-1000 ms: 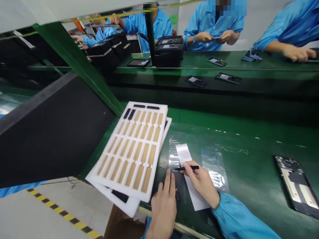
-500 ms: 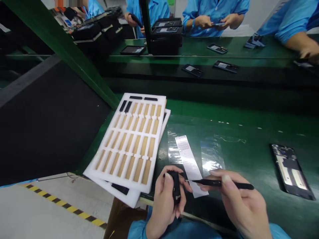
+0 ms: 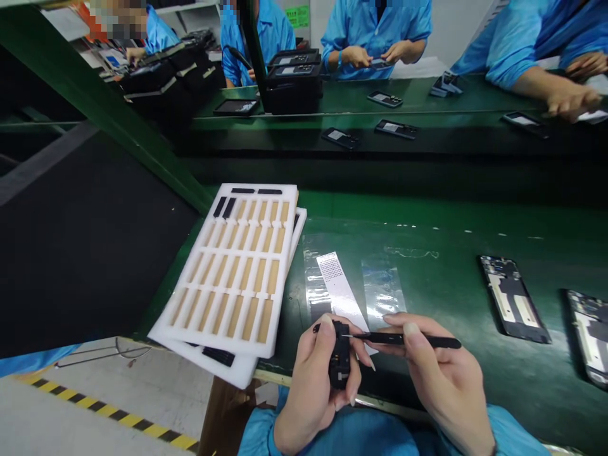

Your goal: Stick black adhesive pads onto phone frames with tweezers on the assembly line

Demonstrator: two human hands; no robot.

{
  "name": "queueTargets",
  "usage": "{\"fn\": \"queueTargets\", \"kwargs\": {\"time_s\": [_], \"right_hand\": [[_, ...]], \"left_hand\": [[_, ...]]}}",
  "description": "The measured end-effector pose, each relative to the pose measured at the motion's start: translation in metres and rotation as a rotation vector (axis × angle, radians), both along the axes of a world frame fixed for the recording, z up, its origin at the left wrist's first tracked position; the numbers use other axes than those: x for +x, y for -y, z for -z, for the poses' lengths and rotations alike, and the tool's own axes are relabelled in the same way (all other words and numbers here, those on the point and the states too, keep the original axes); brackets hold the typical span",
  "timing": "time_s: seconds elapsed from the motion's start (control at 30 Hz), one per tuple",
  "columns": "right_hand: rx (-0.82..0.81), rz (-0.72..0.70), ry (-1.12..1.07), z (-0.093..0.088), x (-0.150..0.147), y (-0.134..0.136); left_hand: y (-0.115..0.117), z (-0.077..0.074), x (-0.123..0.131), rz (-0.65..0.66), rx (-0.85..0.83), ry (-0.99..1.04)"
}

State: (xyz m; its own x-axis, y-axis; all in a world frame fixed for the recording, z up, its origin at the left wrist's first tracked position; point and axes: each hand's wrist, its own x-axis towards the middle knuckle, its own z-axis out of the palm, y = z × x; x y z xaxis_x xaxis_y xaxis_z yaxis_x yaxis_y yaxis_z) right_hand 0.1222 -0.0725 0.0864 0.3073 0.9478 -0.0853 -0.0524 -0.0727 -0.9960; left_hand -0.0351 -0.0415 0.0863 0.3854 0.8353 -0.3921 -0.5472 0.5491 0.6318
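My left hand [image 3: 316,373] is closed around a small black rectangular part [image 3: 340,358], its thumb on the upper side. In my right hand [image 3: 439,364] is a pair of black tweezers [image 3: 403,339], held nearly level. Their thin tip meets the upper end of the black part, though whether they grip anything there is too small to tell. Just beyond my hands lies a white strip [image 3: 342,288] printed with rows of tiny dark marks. Clear plastic film [image 3: 382,288] lies beside the strip.
White foam trays [image 3: 240,255] with slots are stacked at left, a few black pieces in the top one. At right lie opened phones [image 3: 515,301] [image 3: 591,339]. A belt [image 3: 285,139] beyond carries more phones [image 3: 396,129]; co-workers in blue [image 3: 377,38] sit across. A green post [image 3: 104,107] slants at left.
The tweezers' tip has come onto the black part, which is turned to show more of its face. The camera view has shifted right, bringing a second opened phone into sight.
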Motion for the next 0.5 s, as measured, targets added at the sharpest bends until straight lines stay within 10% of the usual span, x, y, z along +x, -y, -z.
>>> {"fn": "queueTargets", "kwargs": {"time_s": [0.5], "right_hand": [[0.167,-0.013,0.541,-0.014,0.009,0.010]], "left_hand": [[0.005,-0.003,0.004,0.006,0.025,-0.019]]}}
